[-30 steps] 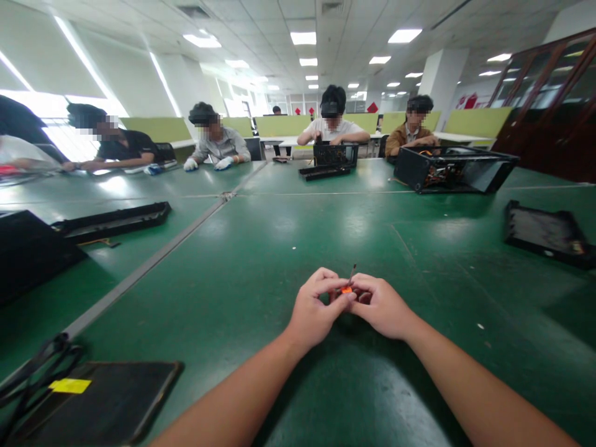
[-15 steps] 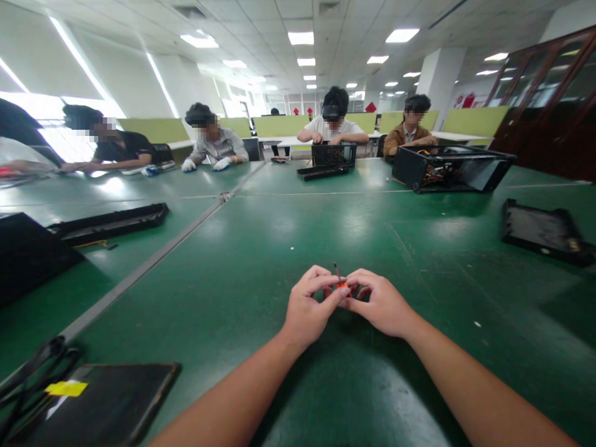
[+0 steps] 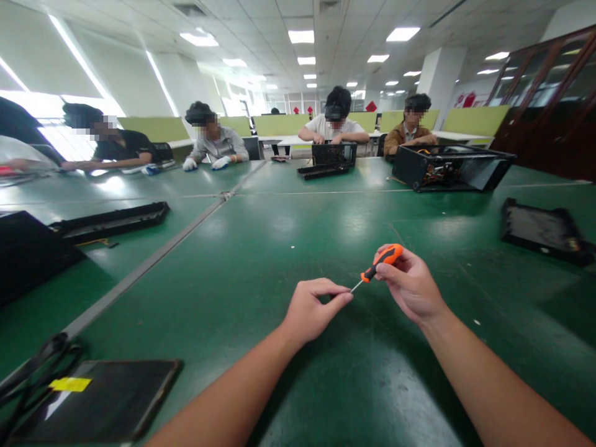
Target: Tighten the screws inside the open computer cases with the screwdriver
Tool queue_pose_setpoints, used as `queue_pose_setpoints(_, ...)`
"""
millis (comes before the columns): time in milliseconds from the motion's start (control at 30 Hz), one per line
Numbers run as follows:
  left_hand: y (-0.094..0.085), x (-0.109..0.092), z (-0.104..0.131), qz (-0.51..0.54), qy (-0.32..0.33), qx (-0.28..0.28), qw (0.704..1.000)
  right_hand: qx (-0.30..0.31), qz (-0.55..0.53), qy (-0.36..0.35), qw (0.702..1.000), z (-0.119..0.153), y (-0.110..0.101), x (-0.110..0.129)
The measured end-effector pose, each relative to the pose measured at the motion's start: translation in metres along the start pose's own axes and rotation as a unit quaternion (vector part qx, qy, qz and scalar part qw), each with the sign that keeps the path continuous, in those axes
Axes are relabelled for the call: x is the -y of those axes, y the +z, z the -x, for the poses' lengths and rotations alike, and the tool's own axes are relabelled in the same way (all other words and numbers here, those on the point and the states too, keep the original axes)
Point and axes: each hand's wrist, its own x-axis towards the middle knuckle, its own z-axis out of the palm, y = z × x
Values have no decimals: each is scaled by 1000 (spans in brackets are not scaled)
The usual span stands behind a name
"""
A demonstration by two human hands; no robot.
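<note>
A screwdriver (image 3: pixel 382 262) with an orange and black handle is held above the green table (image 3: pixel 223 279). My right hand (image 3: pixel 412 282) grips its handle between thumb and fingers, the butt tilted up to the right. The thin metal shaft slants down to the left. My left hand (image 3: pixel 314 307) pinches the shaft's far end between thumb and fingertips, which hide the tip.
At the lower left lies a dark flat panel (image 3: pixel 121 391) with a yellow label, beside black cables (image 3: pixel 41 366). Black case parts (image 3: pixel 112 223) lie further left, and a black tray-like part (image 3: pixel 542 226) on the right. Across the table, several people work near opened computer cases (image 3: pixel 451 167).
The hands have drawn apart, my right hand moving up and right. The screwdriver has turned from nearly hidden between the fingers to lying slantwise, its handle now in plain view.
</note>
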Motion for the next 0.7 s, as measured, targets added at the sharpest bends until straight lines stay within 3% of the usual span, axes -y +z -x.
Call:
queue_pose_setpoints(133, 7, 3, 1, -45, 30, 79, 995, 25, 2, 7, 1000, 5, 4, -5)
queue_pose_setpoints(433, 9, 12, 2, -123, 50, 135, 982, 93, 82, 12, 992, 10, 12, -4)
queue_pose_setpoints(700, 7, 5, 2, -140, 66, 103, 982, 81, 93, -25, 992, 12, 9, 2)
